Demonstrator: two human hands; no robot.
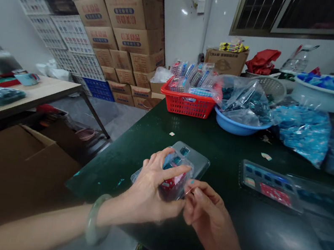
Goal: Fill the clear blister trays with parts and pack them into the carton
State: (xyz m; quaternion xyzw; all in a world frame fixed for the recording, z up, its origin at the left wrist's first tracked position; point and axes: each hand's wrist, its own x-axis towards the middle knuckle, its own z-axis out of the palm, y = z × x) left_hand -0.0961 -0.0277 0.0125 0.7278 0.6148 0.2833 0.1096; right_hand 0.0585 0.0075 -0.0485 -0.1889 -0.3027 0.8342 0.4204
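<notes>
My left hand (151, 190), with a pale green bangle on its wrist, is closed around a clear plastic blister pack (177, 178) with a red and blue card inside, held just above the dark green table (138, 145). My right hand (204, 210) pinches the pack's lower right edge with thumb and fingers. An open clear blister tray (195, 157) lies on the table right behind the pack.
A filled blister pack (267, 185) lies to the right. A red basket (188, 103) of packs, a blue bowl (237, 127) with bags, and blue-filled bags (307, 131) stand at the back. Cardboard boxes (122, 28) are stacked left. An open carton (18, 168) sits below.
</notes>
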